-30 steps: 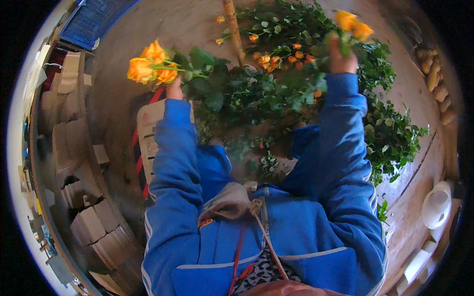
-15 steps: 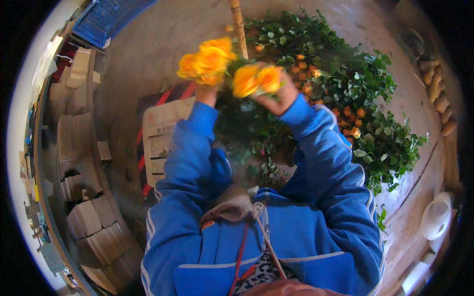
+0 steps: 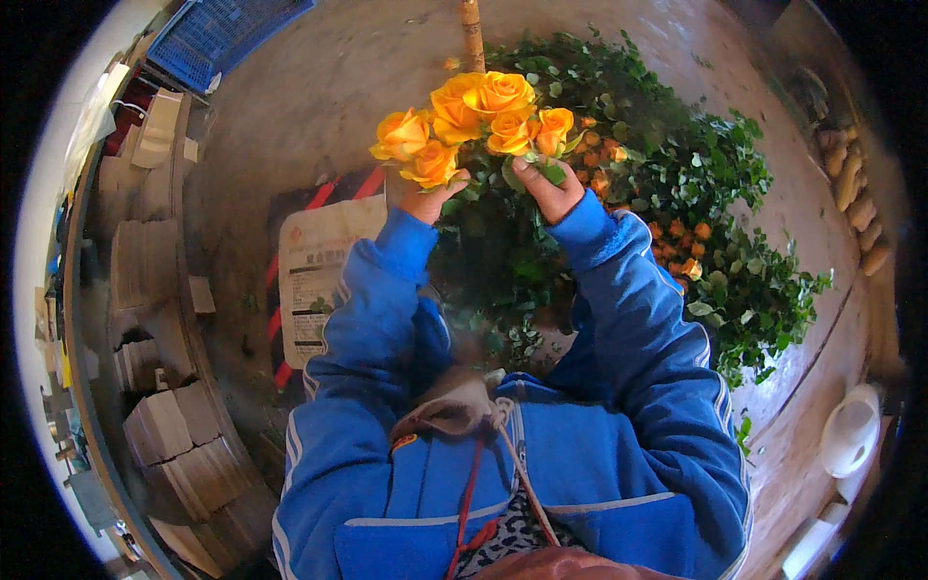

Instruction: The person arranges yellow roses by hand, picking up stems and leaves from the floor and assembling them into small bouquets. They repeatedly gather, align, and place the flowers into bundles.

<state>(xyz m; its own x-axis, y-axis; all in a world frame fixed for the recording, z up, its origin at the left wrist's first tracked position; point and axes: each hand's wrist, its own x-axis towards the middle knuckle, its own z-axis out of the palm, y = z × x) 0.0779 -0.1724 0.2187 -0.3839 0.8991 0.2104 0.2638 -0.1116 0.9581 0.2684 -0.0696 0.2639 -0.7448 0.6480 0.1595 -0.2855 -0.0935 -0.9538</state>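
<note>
Several yellow-orange roses (image 3: pixel 476 104) stand bunched together in front of me, blooms up. Under the blooms on the left, my left hand (image 3: pixel 432 196) is closed round the stems. My right hand (image 3: pixel 553 186) grips the roses on the right side, its thumb lying beside a green leaf just below a bloom. Most of the stems, and the fingers behind them, are hidden. Beyond and to the right of my hands lies a big heap of cut roses (image 3: pixel 667 164) with dense green leaves and smaller orange blooms.
A pale printed sack (image 3: pixel 324 266) lies on a dark mat with red stripes to the left. Shelving with stacked cardboard (image 3: pixel 145 266) runs along the far left, below a blue crate (image 3: pixel 217 39). A bamboo pole (image 3: pixel 471 37) rises ahead; a white container (image 3: pixel 851 431) is at right.
The two groups of roses, apart before, are now together side by side. My left hand has moved right and slightly nearer; the right hand has turned, and its blooms have shifted up.
</note>
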